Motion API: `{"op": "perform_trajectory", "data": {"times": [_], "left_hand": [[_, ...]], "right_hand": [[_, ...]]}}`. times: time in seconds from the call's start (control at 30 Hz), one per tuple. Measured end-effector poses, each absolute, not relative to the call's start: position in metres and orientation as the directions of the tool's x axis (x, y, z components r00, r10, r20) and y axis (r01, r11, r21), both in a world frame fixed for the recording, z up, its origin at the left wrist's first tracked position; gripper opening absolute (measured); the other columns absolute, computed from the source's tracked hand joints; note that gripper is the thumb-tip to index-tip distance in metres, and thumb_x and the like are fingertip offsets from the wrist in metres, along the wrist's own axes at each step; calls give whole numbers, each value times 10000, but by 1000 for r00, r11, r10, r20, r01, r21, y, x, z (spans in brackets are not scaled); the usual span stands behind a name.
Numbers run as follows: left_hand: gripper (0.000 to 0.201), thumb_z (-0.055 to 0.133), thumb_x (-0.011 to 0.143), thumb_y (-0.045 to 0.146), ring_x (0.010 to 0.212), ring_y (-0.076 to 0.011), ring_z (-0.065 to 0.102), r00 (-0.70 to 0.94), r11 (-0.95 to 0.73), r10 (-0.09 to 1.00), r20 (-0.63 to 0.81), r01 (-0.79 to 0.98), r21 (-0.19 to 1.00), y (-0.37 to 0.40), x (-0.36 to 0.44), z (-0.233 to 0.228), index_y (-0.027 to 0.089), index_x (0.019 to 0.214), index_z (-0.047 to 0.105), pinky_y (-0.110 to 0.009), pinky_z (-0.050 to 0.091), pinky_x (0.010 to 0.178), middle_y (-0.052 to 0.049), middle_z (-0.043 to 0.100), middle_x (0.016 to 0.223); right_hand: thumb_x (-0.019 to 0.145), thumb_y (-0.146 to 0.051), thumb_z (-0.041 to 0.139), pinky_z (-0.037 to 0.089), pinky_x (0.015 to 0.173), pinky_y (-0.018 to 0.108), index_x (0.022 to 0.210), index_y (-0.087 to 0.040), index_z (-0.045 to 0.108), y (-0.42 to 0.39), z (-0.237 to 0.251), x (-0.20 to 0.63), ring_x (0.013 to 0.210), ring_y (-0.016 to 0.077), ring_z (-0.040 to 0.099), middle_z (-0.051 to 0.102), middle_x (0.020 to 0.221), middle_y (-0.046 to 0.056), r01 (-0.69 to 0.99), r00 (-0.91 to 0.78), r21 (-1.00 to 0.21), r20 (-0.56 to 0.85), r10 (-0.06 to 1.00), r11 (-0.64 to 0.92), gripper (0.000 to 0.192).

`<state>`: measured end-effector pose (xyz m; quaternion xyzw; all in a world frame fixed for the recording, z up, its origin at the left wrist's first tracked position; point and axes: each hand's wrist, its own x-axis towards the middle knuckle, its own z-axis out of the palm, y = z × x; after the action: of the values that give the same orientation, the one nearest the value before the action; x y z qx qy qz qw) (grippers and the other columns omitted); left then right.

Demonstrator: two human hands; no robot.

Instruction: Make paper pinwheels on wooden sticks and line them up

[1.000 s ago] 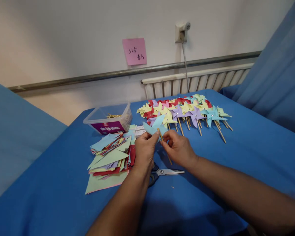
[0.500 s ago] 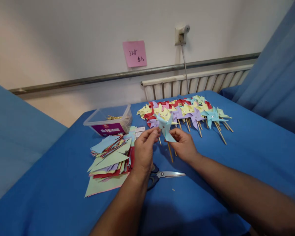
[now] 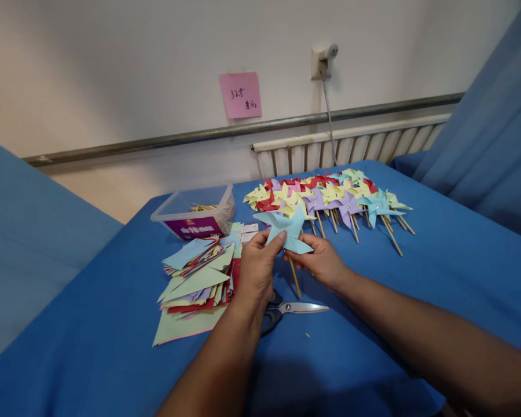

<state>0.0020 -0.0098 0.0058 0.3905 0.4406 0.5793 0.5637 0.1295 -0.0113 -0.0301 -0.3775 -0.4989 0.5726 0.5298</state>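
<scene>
A light blue paper pinwheel on a thin wooden stick is held up between both hands above the table. My left hand is closed on it, the thumb pressed at the pinwheel's centre. From the right, my right hand grips it near a lower blade, its fingertips partly hidden behind the paper. Below the hands lie scissors with dark handles, blades pointing right; my left wrist covers part of the handles. Behind the hands, several finished pinwheels in purple, yellow, red and blue lie in rows.
A clear plastic box with wooden sticks stands at the back left. In front of it is a stack of coloured paper. Small white labelled packets lie beside it. A blue cloth covers the table; a radiator runs along the wall.
The blue pinwheel has turned so its four blades now face me, spread open. My left thumb has moved onto its centre, and my right hand has shifted slightly left.
</scene>
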Motion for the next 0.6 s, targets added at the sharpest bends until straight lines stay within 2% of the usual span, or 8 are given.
{"op": "perform_trajectory", "data": {"times": [0.33,0.47,0.6], "left_hand": [[258,800,610,249,574,-102,559,-60,70,993,-105,-424,903,-9,1,8,134,800,669,-234,436,592,6,654,681],[251,804,599,213,605,-104,574,-22,126,988,-155,-472,873,-8,-2,9,128,796,676,-230,451,623,-8,668,705],[244,812,593,202,630,-115,593,41,203,977,-209,-487,850,-9,-1,8,127,788,687,-239,473,654,-24,685,729]], "right_hand": [[644,-404,802,387,496,231,734,-182,660,-8,-34,132,480,86,502,603,587,-43,-263,-249,-965,84,965,16,279],[687,-443,775,393,505,218,786,-190,675,-1,-38,138,518,81,528,641,657,-33,-378,-190,-925,46,981,-30,290],[691,-420,792,444,602,238,823,-183,668,1,-35,140,645,107,594,685,761,-6,-488,-176,-872,53,983,-40,297]]}}
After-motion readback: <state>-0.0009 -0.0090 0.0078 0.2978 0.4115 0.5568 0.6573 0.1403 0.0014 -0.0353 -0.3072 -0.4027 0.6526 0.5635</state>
